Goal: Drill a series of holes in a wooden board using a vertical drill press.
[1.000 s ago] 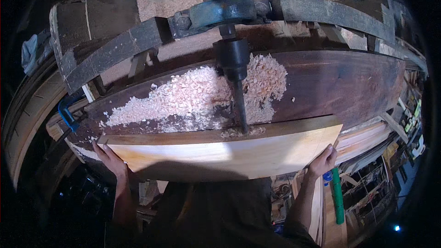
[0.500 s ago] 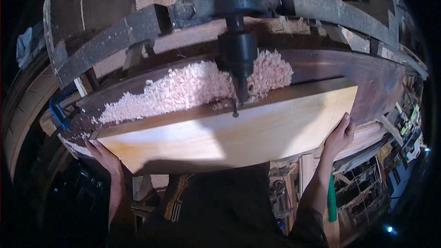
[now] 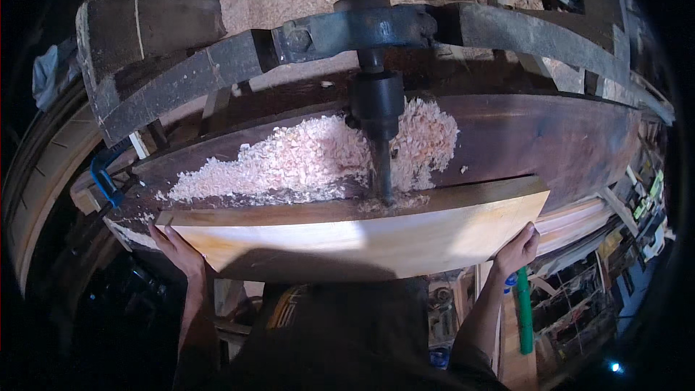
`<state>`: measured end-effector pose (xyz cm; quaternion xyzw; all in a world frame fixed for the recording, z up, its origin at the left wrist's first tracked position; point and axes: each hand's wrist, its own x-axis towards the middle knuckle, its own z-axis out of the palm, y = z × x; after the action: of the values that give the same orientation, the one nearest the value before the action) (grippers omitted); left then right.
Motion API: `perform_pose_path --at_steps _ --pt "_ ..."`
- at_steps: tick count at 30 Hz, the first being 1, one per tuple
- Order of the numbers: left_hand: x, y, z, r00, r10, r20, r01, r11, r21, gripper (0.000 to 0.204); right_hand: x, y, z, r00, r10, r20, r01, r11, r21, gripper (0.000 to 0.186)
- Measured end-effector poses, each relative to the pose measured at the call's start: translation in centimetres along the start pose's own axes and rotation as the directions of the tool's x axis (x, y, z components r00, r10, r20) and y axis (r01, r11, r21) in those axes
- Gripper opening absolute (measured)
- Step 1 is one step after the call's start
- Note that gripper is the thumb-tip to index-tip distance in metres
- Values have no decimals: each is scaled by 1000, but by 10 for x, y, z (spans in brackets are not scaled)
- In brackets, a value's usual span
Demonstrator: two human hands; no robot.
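Note:
A long pale wooden board [image 3: 449, 235] is held between my two hands, its broad face tipped toward me and a narrow edge facing up. My left hand [image 3: 181, 253] is closed round its left end, fingers on the near corner. At the right end my right hand [image 3: 517, 250] grips the lower corner. Above the middle of the board hangs a dark drill chuck [image 3: 376, 101] with a long bit [image 3: 381, 170]. The bit's tip comes down by the board's upper edge among some shavings; whether it enters the wood I cannot tell.
Pinkish wood shavings [image 3: 297, 159] are heaped behind the board on a dark wooden table [image 3: 536, 130]. A heavy beam [image 3: 536, 36] crosses beyond. A blue clamp-like handle [image 3: 106, 177] sits at the left; a green tube [image 3: 524, 311] stands at the lower right.
The board has come nearer to me and its face has tipped steeper. The bit's tip, seen before over the board's face, now shows at its upper edge. Both hands keep their grip.

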<state>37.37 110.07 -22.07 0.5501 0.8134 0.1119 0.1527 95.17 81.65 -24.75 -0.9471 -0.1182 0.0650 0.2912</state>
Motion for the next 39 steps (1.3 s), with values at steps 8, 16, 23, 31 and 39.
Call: perform_pose_path --at_steps 8,16,23,31,39 --pt "4 -10 5 997 -65 -41 64 997 -39 61 59 -70 42 992 -82 94 79 996 35 40" --pt "-8 -24 -2 998 62 -2 -62 997 43 60 11 -27 12 1000 0 -25 -1 1000 -15 38" --pt "-15 -12 1 1000 26 -12 -26 1000 3 61 19 -31 7 998 42 39 -41 999 -29 33" --pt "-6 0 1 997 -82 16 80 994 72 63 70 -75 46 997 -58 57 56 998 42 33" --pt "-18 -21 -1 997 73 17 -73 997 5 62 2 -3 1 998 14 -56 -14 1000 2 33"
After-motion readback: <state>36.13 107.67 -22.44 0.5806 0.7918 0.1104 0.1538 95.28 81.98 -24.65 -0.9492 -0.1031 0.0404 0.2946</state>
